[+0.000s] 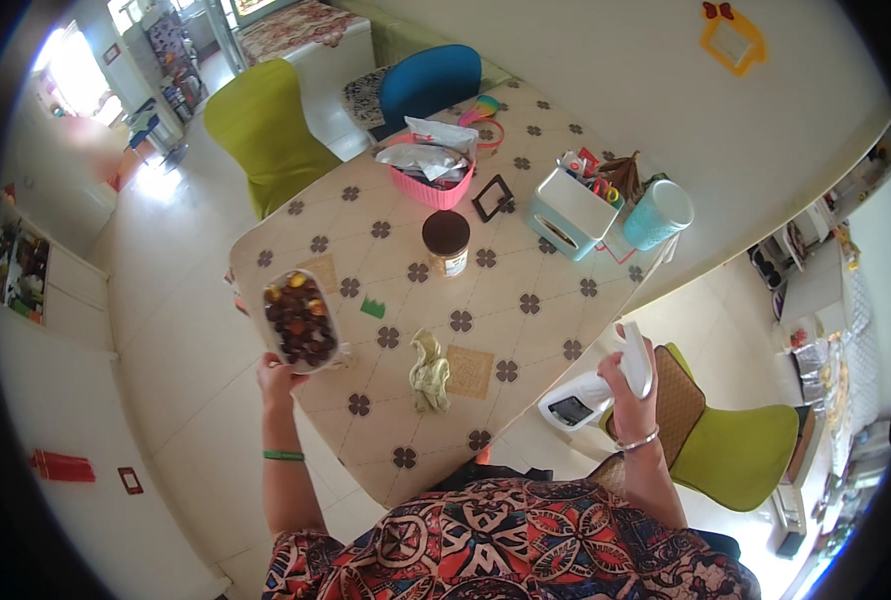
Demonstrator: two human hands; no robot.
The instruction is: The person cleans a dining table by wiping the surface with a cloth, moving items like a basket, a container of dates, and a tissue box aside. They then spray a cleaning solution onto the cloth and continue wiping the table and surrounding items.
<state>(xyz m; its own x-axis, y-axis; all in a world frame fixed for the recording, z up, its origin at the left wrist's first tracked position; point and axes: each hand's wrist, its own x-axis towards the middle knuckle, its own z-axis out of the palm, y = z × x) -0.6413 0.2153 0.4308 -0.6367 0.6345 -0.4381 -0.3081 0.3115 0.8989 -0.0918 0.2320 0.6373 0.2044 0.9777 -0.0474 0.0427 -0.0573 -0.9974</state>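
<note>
My left hand (279, 379) grips the near edge of a white plastic tub (301, 321) at the table's left edge, filled with dark round items and some gold-wrapped ones. At the table's right side my right hand (629, 386) holds a white spray bottle (584, 401) by its neck, tilted, with a dark label. A crumpled pale green cloth (430, 373) lies between my hands, beside a tan patterned square (469, 371). Further back stands a jar with a dark brown lid (446, 233). A small green cutout piece (373, 306) lies to its left.
The table (415, 435) also bears a pink basket (432, 193) of packets, a dark square frame (493, 199), a light blue tissue box (573, 214) and a turquoise container (659, 214). Green chairs (265, 135) (742, 450) stand at the far left and near right, a blue chair (430, 82) behind.
</note>
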